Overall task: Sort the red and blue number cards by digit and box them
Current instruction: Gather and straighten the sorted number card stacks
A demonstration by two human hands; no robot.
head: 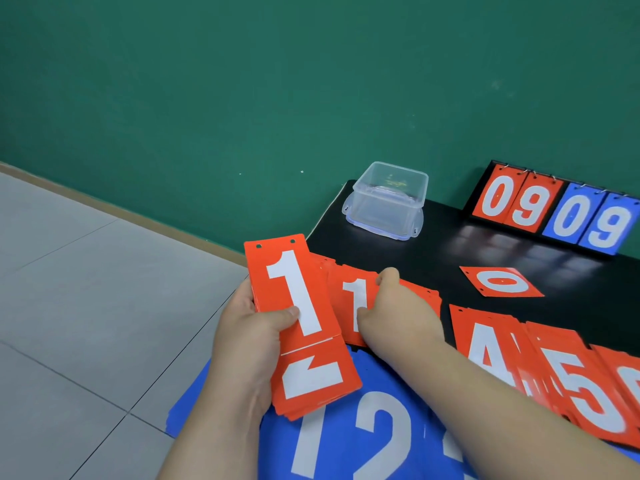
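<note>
My left hand [249, 337] grips a stack of red cards [298, 317]; a "1" faces up on top and part of a white digit shows on the card below it. My right hand [398, 313] rests on a fanned pile of red cards [349, 296] on the black table, its fingers pinching a card marked "1". Further right lie red piles showing "4" [485, 344] and "5" [585, 389], and a single red "0" card [500, 282]. Blue cards [374, 431] with "1" and "2" lie nearest me. A clear plastic box [388, 199] stands on its lid at the table's back.
A flip scoreboard [557, 209] reading 0 9 in red and 0 9 in blue stands at the back right of the black table [433, 251]. A green wall rises behind it. Grey tiled floor lies to the left, past the table's edge.
</note>
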